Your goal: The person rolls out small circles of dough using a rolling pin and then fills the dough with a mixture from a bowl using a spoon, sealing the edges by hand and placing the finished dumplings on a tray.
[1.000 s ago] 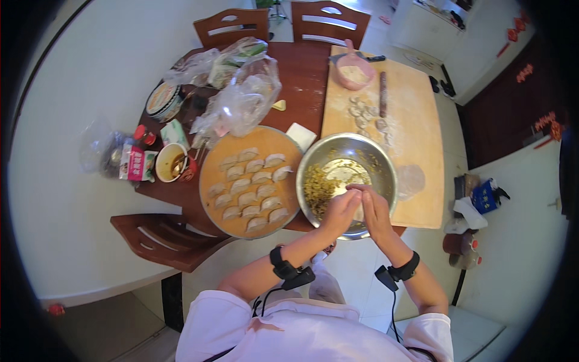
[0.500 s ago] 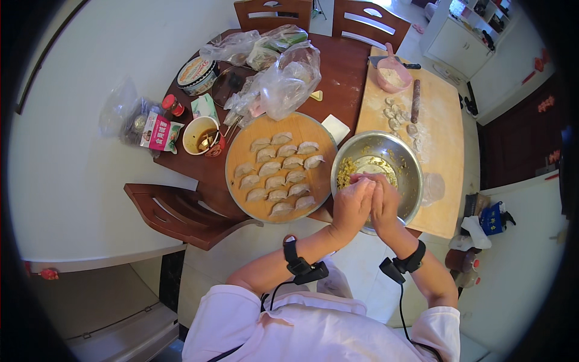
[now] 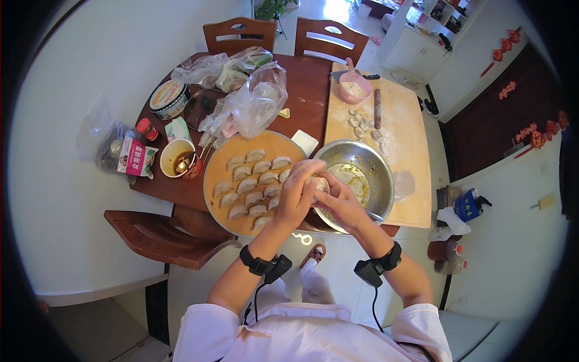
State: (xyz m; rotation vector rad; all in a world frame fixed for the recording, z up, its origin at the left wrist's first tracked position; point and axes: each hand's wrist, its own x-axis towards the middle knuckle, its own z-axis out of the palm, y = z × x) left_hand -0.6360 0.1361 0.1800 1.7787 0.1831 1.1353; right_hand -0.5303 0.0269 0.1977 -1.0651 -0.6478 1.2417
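A pale dumpling point(image 3: 319, 183) is held between my two hands, over the gap between the round board and the metal bowl. My left hand point(image 3: 295, 194) curls round its left side, and my right hand point(image 3: 342, 202) closes on it from the right. Several shaped dumplings point(image 3: 246, 172) sit in rows on the round wooden board point(image 3: 219, 212), some hidden behind my left hand. Partly behind my right hand, the steel bowl point(image 3: 386, 175) has yellowish filling point(image 3: 362, 192) smeared inside. A utensil handle point(image 3: 375, 216) rests at its near rim.
On the floured wooden board point(image 3: 416, 145) at right lie dough pieces point(image 3: 359, 125), a rolling pin point(image 3: 377, 108), a round wrapper point(image 3: 402, 184), a pink flour scoop point(image 3: 354, 90) and a knife point(image 3: 371, 76). Plastic bags point(image 3: 259, 102), a sauce bowl point(image 3: 163, 158) and a chair point(image 3: 151, 238) are at left.
My hands have shifted left from over the bowl to between it and the round board. The dumpling, hidden before, now shows between my fingers. The whole view has also shifted.
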